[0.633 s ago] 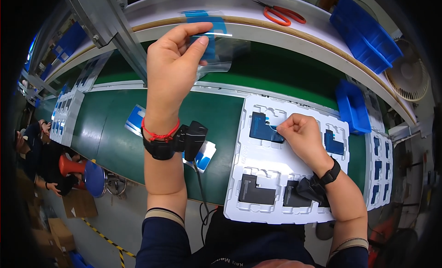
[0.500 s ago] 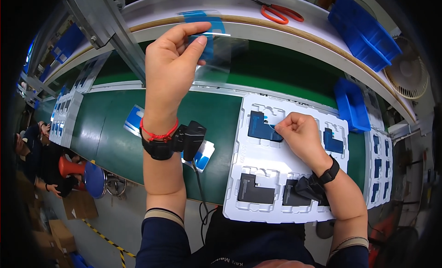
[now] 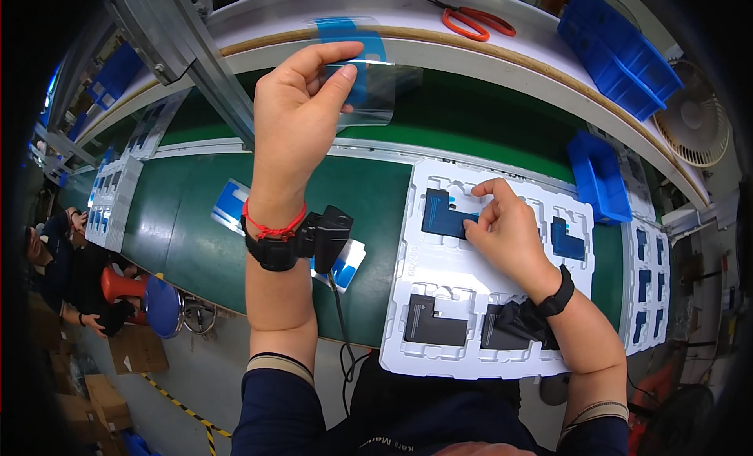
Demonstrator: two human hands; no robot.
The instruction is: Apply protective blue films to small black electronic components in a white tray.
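Note:
My left hand [image 3: 302, 103] is raised at the far side of the bench, pinching a clear plastic sheet with blue film [image 3: 367, 83] between thumb and fingers. My right hand [image 3: 506, 228] is over a white moulded tray [image 3: 439, 264]. Its index finger is lifted away from the thumb, and the thumb tip is at the corner of an L-shaped dark-blue battery [image 3: 441, 214] in the tray's far left pocket. Another blue-faced battery [image 3: 568, 240] sits to the right. Along the near row are a black L-shaped battery [image 3: 435, 323] and others, partly hidden by my right wrist device.
Blue-and-white film sheets [image 3: 345, 266] lie on the green bench left of the tray. Above, a shelf holds red-handled pliers [image 3: 474, 21] and a blue bin [image 3: 620, 52]. Another blue bin [image 3: 600, 178] stands behind the tray. More filled trays [image 3: 645, 279] sit to the right.
My right index finger has lifted and spread from the thumb, where the fingertips were pinched together before. The left hand and its sheet have shifted slightly.

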